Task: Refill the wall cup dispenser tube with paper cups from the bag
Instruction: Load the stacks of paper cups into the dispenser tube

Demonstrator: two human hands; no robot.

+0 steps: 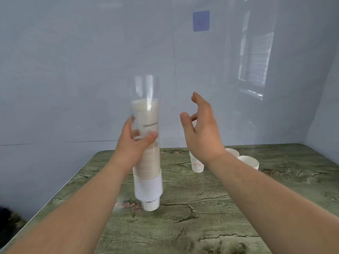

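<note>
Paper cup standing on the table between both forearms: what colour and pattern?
The small paper cup is white with an orange-red print; head view.

Soft even daylight, window glare on wall, slight blur

Left hand [134, 144] curled, right hand [201, 133] loose

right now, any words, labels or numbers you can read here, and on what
Nothing readable.
dispenser tube: one dark line of print, too blurred to read.
blue wall sign: faint marks, too blurred to read.
paper cup: orange print, too small to tell.
</note>
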